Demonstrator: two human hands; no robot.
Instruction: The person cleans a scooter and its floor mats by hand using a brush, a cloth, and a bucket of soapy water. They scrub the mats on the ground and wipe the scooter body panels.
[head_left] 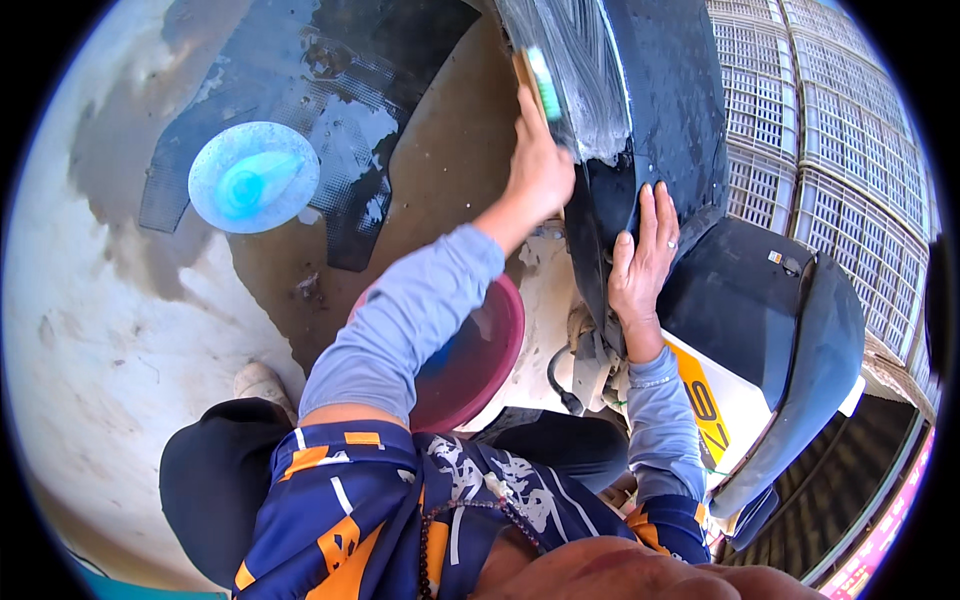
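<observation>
While my left hand (543, 165) grips the scrubbing brush (542, 86), its long axis running 11 to 5 o'clock, bristles toward 3, the suds-streaked black panel (585, 80) lies at 1 o'clock from that nearer hand; my right hand (647, 250), at 4 o'clock from it, rests fingers extended, holding nothing, against the panel's 6 o'clock end

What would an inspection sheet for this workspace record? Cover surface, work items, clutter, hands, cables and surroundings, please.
Surface: pale floor, wet and stained in places.
Work items: brush at a long black piece streaked with whitish foam.
Clutter: pale bowl on a wet black mat; red basin.
Hands: left hand grips the brush; right hand rests open on the black piece.
Cables: short black cable, plug-like end.
Surroundings: white slatted crates at right.
</observation>
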